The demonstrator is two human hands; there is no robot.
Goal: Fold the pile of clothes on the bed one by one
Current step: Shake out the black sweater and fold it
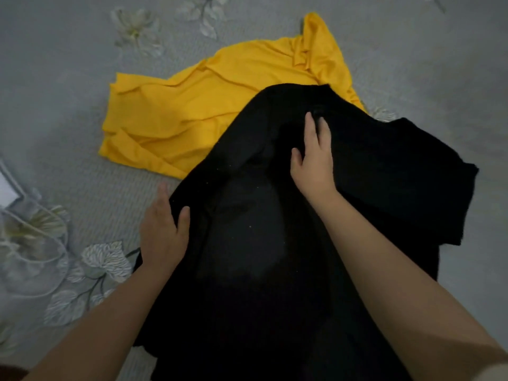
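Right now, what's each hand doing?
Left hand: open, fingers resting flat at the black garment's left edge.
Right hand: open, pressing flat on it.

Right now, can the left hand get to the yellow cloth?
Probably yes. The left hand rests at the black garment's left edge, and only bare bedsheet lies between it and the yellow cloth's near edge. Nothing blocks that path, though the hand would have to leave the black garment.
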